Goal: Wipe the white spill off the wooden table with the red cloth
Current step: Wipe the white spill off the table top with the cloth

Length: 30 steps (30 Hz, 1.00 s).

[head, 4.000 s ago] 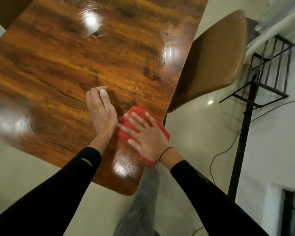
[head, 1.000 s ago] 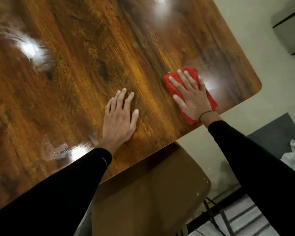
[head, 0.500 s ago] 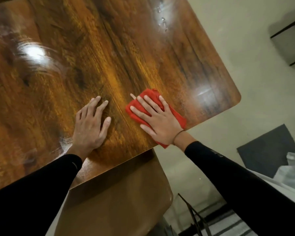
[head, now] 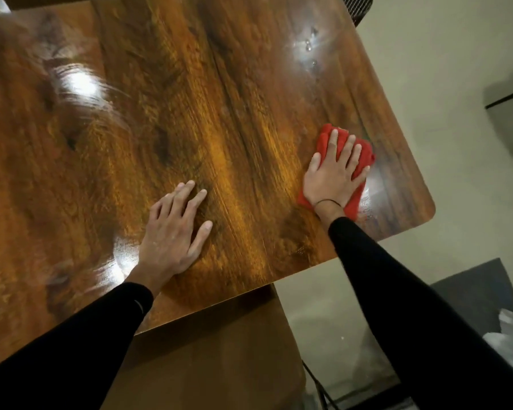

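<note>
Near the right-hand corner of the surface [head: 219, 113], right hand [head: 333, 176] lies flat on the cloth [head: 363, 156]. Fingers [head: 333, 143] straight and slightly spread, pressing down; nothing curled around the fabric. A thin dark band sits at that wrist.

Cloth: red, bunched into a rough pad, mostly covered by the hand. Red edges show past the fingertips, along the side toward the corner, and below the wrist. No label or print readable on it.

Left hand [head: 172, 232] rests palm-down on the surface, well apart from the cloth, toward the near edge. Its fingers are extended and loosely fanned, holding nothing. Both arms in black sleeves; a small pale mark on the left cuff, too small to read.

Surface: glossy wood grain, brown with amber streaks, rounded corner. Bright glare patches far left of the cloth and by the left wrist.

Spill: a pale wet film [head: 370, 187] lies just beside the cloth on the corner side, touching its edge. A few small droplets [head: 308, 45] sit beyond the cloth toward the far edge, apart from it.

Chair [head: 214, 359], brown, is tucked under the near edge, below the left hand. No writing legible anywhere.
</note>
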Available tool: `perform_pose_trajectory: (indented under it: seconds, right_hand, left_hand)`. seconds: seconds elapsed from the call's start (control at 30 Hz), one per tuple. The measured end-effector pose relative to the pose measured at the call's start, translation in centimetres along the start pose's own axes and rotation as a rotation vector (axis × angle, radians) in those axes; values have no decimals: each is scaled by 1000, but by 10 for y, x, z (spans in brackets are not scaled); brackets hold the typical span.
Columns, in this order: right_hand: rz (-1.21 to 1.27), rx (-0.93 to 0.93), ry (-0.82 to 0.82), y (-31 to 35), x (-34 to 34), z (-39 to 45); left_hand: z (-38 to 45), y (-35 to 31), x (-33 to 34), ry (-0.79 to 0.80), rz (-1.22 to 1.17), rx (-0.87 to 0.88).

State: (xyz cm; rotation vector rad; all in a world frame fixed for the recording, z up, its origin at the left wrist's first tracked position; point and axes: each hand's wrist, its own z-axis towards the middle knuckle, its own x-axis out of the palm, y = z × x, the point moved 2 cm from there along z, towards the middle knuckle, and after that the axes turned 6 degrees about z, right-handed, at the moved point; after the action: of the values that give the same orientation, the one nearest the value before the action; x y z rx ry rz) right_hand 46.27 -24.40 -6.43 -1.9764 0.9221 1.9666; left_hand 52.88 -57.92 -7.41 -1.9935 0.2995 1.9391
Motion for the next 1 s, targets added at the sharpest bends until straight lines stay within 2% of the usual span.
perform_pose_trajectory:
  seconds: [0.07,0.1,0.2,0.27,0.4,0.47,0.57,0.67,0.73,0.83,0.93,1.0]
  right_hand:
    - [37,59,-19,25,7,-4]
    - [24,-5,-6,35,10,-9]
    - [-24,-471,117,42,15,-39]
    - [-31,-758,211,23,13,-58]
    - [-111,-1067,328,-38,1,-39]
    - [-124,-1061,325,-56,-6,-14]
    - [-105,-844,298,-53,-12,26]
    - [-95,-673,243,-11,-7,60]
    - [-75,-655,255,29,2,79]
    - [-57,-767,287,93,17,99]
    - [-81,-1003,357,153,29,95]
    - [-134,-1194,400,168,33,82]
  left_hand:
    - [1,-1,-1,0,-8,-2]
    - [1,-2,-2,7,-9,-3]
    - [1,-4,-5,39,-12,-4]
    - [3,-7,-8,39,-54,-37]
    - [35,-45,-12,-63,-190,-224]
    - [58,-74,-9,-84,-236,-347]
    - [82,-103,0,-80,-272,-577]
    - [88,-112,10,-66,-150,-604]
    - [86,-113,12,-54,-110,-611]
    - [86,-113,15,-86,-88,-631]
    - [85,-110,16,-151,-153,-643]
    - [83,-109,15,-197,-196,-650]
